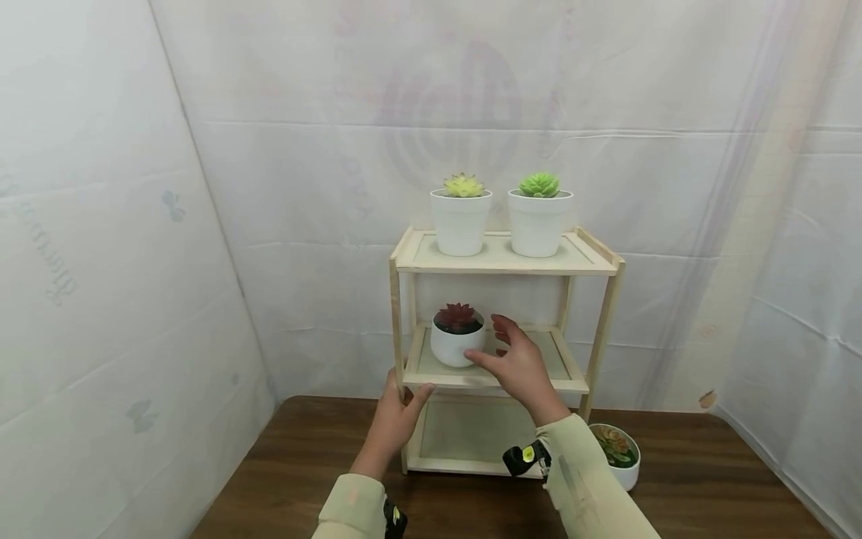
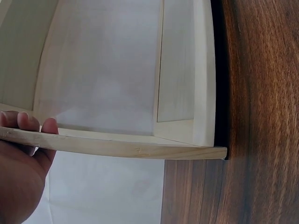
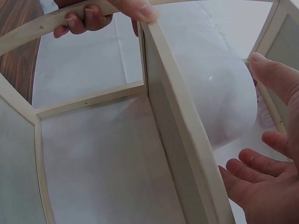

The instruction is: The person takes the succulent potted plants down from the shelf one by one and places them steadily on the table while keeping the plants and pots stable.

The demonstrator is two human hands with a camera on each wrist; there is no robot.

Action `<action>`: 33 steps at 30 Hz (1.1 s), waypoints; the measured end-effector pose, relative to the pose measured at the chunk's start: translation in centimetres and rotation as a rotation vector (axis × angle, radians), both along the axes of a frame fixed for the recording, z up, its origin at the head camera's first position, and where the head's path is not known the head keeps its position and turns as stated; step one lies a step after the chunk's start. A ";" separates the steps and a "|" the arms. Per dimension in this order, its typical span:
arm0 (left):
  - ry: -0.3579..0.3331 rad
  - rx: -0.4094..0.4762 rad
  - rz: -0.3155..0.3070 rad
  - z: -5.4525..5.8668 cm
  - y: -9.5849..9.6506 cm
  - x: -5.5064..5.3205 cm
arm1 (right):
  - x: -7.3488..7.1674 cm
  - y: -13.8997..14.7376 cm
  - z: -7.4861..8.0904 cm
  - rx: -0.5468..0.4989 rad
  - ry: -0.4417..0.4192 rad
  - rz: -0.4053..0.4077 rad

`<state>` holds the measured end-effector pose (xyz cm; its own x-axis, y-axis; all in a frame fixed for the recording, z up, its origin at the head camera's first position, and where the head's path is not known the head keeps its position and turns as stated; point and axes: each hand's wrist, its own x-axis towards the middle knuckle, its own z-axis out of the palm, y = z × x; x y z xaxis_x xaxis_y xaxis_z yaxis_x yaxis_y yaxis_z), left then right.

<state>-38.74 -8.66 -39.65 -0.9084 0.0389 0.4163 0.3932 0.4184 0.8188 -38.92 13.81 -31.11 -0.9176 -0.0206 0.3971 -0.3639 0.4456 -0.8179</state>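
A three-tier pale wooden shelf (image 1: 497,385) stands on the table. My left hand (image 1: 393,425) grips its left front post, with fingers around the post (image 2: 117,148) in the left wrist view and the thumb at the middle tier's edge. On that tier, toward the left, sits a round white pot (image 1: 449,349) with a dark red succulent (image 1: 459,314). My right hand (image 1: 524,368) is at the pot's right side, thumb and fingers spread apart. In the right wrist view its thumb is close to the white pot (image 3: 217,100); whether it touches I cannot tell.
Two taller white pots, one with a yellow succulent (image 1: 463,186) and one with a green succulent (image 1: 539,185), stand on the top tier. Another white pot (image 1: 627,476) with an orange-green succulent is on the brown table (image 1: 694,479), right of the shelf. White sheeting (image 1: 323,187) hangs behind.
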 end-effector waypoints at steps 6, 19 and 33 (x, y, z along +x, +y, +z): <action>-0.014 -0.003 0.000 -0.2 0.0 0.0 | -0.1 -0.2 0.0 0.005 -0.009 0.003; -0.011 0.005 -0.019 -0.2 0.0 0.2 | -0.8 -0.6 -0.1 0.017 -0.016 0.017; 0.006 -0.001 -0.012 0.0 0.0 -0.1 | -1.8 -0.9 0.4 0.099 -0.059 0.012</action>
